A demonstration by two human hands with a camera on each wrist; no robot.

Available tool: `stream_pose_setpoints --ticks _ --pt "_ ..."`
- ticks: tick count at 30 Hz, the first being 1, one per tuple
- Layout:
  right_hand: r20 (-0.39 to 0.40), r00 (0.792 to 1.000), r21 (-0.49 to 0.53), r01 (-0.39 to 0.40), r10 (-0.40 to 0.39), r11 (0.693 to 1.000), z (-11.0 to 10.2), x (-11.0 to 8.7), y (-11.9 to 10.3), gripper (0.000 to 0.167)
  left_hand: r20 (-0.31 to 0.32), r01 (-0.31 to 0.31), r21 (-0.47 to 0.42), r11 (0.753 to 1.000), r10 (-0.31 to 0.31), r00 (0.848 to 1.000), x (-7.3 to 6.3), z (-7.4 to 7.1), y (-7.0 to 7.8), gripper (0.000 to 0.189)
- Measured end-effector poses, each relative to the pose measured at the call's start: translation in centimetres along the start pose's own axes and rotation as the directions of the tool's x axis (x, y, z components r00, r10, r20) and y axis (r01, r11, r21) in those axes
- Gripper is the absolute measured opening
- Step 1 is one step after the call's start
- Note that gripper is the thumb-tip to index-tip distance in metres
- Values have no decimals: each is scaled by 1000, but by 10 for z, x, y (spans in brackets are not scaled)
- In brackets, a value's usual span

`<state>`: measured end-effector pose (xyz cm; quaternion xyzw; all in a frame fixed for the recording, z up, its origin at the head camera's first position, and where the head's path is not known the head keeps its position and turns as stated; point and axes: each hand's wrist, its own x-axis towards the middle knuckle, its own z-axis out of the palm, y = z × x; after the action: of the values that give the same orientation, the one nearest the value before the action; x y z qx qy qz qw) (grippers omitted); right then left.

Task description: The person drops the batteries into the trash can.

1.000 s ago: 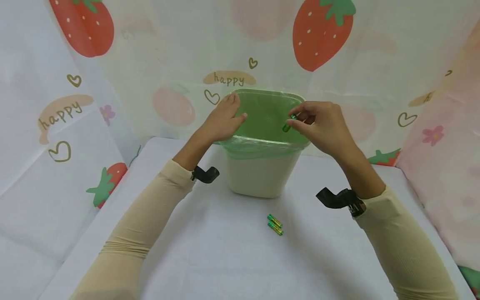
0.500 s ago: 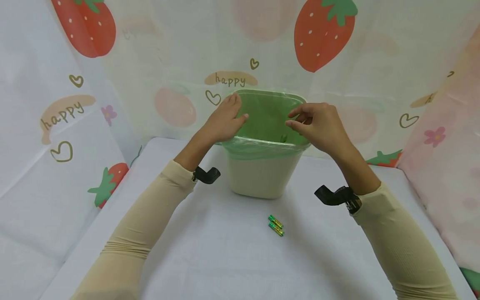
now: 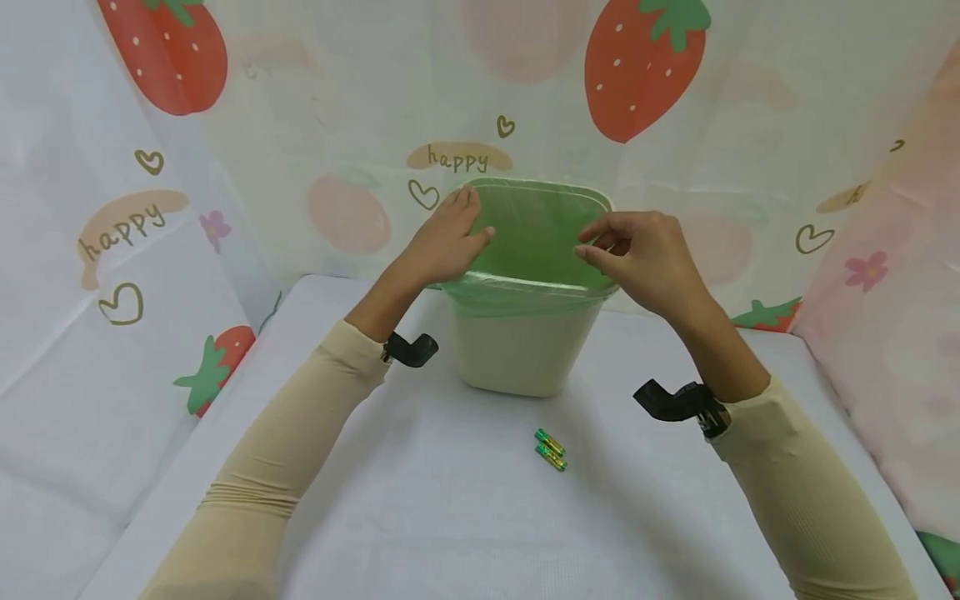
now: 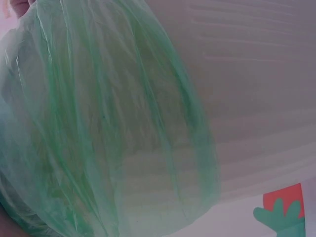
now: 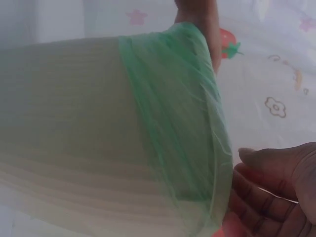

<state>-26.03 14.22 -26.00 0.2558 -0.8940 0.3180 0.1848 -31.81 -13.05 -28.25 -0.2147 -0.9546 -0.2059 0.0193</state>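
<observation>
A cream trash can (image 3: 517,354) stands upright, lined with a thin green plastic bag (image 3: 525,300) folded over its rim. My left hand (image 3: 450,242) rests on the left rim, fingers forward, thumb pointing in over the opening. Over the right rim hovers my right hand (image 3: 641,254), fingers loosely bent and nothing between thumb and fingertips. That same right hand (image 5: 274,190) shows beside the bag's edge in the right wrist view. Two small green-and-yellow batteries, a farther battery (image 3: 551,442) and a nearer battery (image 3: 551,457), lie side by side in front of the can. The can's bottom inside is hidden.
A white cloth covers the table (image 3: 420,500). Behind it hangs a strawberry-print curtain (image 3: 345,100), which also runs along both sides. The bag's creased overhang (image 4: 108,108) drapes down the can's outer wall in the left wrist view.
My right hand has let go of a green battery, which dropped into the lined can and is out of sight now. My left hand has stayed on the rim.
</observation>
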Motion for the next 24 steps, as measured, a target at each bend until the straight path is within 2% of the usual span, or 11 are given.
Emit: stream_pose_setpoints --ticks 11,24 --pt "-39 999 2 35 -35 999 -5 -17 -5 10 10 2 3 1000 -2 1000 0 -1 -1 70" --pt "-20 998 54 67 -66 996 -4 -46 -15 4 16 2 -1 1000 -2 1000 0 -2 0 70"
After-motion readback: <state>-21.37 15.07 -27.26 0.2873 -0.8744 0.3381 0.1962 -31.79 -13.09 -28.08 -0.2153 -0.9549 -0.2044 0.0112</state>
